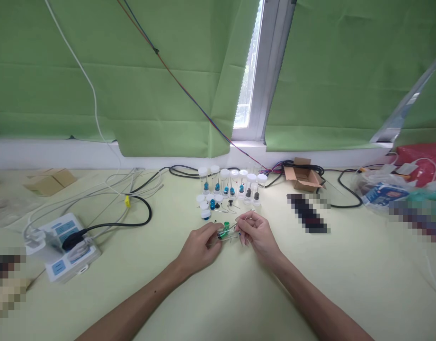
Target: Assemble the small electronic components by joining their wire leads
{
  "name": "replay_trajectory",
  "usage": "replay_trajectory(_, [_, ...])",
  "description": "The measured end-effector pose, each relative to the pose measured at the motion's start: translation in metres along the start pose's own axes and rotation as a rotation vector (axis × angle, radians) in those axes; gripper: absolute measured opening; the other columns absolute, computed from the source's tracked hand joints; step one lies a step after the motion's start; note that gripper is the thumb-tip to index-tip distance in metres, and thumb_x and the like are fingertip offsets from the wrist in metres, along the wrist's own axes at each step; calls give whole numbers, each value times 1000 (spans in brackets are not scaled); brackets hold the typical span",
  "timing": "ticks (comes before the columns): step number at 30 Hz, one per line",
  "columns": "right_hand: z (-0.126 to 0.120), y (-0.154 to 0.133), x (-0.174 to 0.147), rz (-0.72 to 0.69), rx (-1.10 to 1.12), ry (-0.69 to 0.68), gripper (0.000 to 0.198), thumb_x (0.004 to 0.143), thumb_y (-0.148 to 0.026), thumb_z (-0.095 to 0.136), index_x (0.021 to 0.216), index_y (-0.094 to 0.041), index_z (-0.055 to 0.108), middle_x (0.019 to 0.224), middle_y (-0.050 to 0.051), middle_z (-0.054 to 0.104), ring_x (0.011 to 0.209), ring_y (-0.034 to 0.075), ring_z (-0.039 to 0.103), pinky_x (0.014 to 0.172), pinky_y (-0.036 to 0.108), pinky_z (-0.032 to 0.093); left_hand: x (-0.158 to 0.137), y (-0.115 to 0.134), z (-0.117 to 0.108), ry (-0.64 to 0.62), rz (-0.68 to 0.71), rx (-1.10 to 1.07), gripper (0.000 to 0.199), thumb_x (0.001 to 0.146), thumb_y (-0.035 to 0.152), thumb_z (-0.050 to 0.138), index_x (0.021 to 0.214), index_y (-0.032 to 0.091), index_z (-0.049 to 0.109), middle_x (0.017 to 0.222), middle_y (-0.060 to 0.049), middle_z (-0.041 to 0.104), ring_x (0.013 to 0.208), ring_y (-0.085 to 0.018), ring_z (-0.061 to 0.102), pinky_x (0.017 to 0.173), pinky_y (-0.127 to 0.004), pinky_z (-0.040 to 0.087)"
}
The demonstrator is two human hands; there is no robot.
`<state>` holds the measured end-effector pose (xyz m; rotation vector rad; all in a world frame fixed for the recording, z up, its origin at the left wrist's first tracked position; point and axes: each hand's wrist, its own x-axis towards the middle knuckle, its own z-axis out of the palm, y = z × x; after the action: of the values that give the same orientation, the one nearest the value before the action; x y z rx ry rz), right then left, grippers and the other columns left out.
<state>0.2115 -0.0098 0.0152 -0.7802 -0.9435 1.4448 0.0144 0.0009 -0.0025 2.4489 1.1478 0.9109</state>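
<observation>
At the middle of the table, my left hand (205, 242) is closed, its fingertips at a small green plastic part (225, 229) with thin metal pins around it. Close by on the right, my right hand (256, 232) pinches a thin metal rod (233, 227) that slants toward the green part. The fingers hide some of these small pieces. Just beyond both hands stand several clear vials (225, 183) with white caps, holding blue or dark parts. Loose white caps (205, 209), a blue part (212, 204) and small black parts (231, 202) with thin pins lie before them.
A white power strip (63, 241) with plugs and cables sits at the left. Black cable (148, 215) loops toward the back. An open cardboard box (303, 177) stands at the back right, near a plastic bag (379, 189). Green curtains (168, 94) hang behind.
</observation>
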Motion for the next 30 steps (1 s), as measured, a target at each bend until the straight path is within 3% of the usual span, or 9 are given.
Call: replay_trajectory(30, [7, -2, -2, -104, -236, 68, 31, 76, -43, 76, 72, -17, 59, 59, -1, 63, 42, 8, 49, 42, 22, 35, -1, -1, 1, 0, 22, -7, 36, 78, 8, 49, 110, 22, 57, 80, 1, 59, 60, -11, 49, 57, -22, 39])
